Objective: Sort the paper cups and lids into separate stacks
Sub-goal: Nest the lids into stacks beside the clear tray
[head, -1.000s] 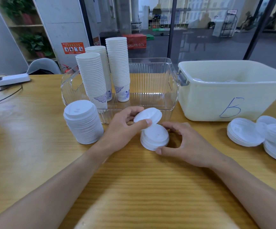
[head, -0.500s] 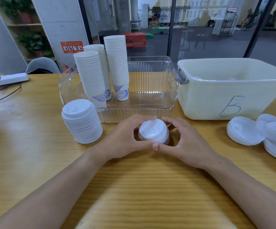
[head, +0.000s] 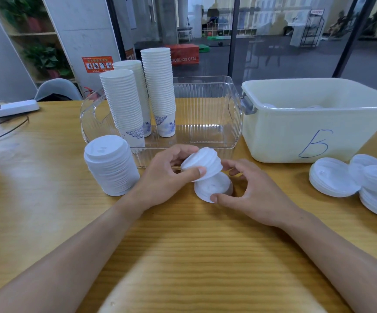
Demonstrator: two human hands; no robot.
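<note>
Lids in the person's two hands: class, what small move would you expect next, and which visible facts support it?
Probably the left hand carries its gripped batch of lids over onto the tall lid stack at the left. The batch is lifted and tilted off the lower lids, which the right hand steadies on the table.

Cup stacks [head: 137, 102] in tray [head: 207, 134] at 12 o'clock on tabletop [head: 47, 199]. Lid stack [head: 110, 168] at 10 o'clock, before tray. Bin [head: 307, 123] at 2 o'clock, right of tray. Loose lids [head: 352, 179] at 3 o'clock, before bin.
</note>
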